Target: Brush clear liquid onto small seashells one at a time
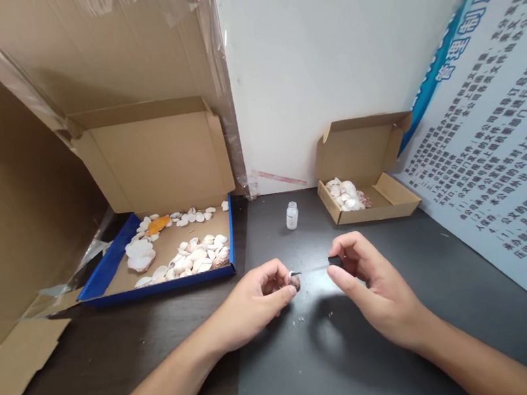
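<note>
My left hand (pixel 253 308) pinches a small brownish shell (pixel 295 283) between thumb and fingers, a pale edge showing on its upper side. In my right hand (pixel 382 295) is a brush (pixel 314 269) with a black cap for a handle, held by the cap between thumb and fingertips. Its clear stem points left, and the dark tip lies at the top of the shell; whether it touches cannot be made out. Beyond both hands, a small clear bottle (pixel 291 217) stands upright without a cap, with whitish contents or a whitish label.
At the left, an open blue-edged cardboard box (pixel 163 293) holds many shells, including an orange one (pixel 157 225). A smaller open carton (pixel 375 212) with white shells stands at back right. Tiny white bits (pixel 300 320) lie on the dark table (pixel 290 378). Cardboard pieces (pixel 15 360) lie far left.
</note>
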### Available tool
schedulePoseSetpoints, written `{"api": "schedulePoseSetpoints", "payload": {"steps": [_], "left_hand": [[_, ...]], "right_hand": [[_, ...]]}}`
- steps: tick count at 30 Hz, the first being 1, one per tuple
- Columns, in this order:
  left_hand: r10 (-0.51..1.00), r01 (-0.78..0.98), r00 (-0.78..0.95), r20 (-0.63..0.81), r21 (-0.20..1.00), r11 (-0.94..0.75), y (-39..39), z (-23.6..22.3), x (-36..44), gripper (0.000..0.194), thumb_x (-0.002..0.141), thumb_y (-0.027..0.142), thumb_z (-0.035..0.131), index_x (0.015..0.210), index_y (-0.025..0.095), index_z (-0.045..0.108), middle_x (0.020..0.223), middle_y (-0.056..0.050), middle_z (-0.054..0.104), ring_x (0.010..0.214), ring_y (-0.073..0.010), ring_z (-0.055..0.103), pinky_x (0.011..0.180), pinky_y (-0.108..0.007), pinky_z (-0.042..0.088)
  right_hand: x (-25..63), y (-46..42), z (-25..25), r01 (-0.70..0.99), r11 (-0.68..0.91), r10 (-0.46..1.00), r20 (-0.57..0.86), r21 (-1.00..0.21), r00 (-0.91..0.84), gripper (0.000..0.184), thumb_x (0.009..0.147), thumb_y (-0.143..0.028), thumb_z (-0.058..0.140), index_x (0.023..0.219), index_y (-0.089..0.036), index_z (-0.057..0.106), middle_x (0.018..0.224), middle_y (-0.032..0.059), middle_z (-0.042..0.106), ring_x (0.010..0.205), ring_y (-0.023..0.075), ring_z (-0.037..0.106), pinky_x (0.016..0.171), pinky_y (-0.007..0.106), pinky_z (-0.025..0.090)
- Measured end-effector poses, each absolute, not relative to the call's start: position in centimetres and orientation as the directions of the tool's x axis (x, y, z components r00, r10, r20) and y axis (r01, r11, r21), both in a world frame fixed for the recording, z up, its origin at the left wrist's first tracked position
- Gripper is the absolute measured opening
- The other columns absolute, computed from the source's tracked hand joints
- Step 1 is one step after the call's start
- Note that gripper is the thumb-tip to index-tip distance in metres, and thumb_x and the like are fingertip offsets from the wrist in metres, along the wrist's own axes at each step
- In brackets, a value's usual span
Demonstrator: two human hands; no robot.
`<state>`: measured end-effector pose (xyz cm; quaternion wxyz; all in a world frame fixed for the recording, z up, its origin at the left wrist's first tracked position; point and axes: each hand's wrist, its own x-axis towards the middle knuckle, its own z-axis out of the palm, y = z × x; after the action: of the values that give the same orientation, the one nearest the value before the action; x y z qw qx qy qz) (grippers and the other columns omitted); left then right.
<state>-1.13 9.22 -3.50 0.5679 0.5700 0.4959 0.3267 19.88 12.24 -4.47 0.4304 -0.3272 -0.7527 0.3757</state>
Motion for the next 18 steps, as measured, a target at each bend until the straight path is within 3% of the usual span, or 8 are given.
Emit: {"api": "schedulePoseSetpoints", "payload": {"steps": [13,18], "left_hand": [[0.930,0.209,0.313,-0.192,0.969,0.130,9.10,-3.38,-1.18,0.023,0.085,0.037,0.060,0.085,0.016,0.051,0.073,0.004,0.047,0.060,-0.0047,0.040,0.056,-0.019,0.030],[0.926,0.197,0.312,-0.212,0.968,0.156,9.05,-3.32,-1.29,0.025,0.083,0.038,0.061,0.083,0.016,0.049,0.081,0.002,0.053,0.059,-0.0044,0.040,0.053,-0.018,0.029]], "right_hand": [[19.88,12.07,-4.07,0.201,0.494,0.825,0.383,-0.846,-0.415,0.007,0.095,-0.026,0.051,0.096,-0.023,0.045,0.071,-0.0039,0.045,0.061,0.0144,0.046,0.056,0.027,0.039],[19.91,12.11,-3.96,0.157,0.502,0.809,0.398,-0.850,-0.433,0.006,0.095,-0.026,0.051,0.097,-0.024,0.045,0.070,-0.0039,0.045,0.060,0.0145,0.047,0.055,0.026,0.040]]}}
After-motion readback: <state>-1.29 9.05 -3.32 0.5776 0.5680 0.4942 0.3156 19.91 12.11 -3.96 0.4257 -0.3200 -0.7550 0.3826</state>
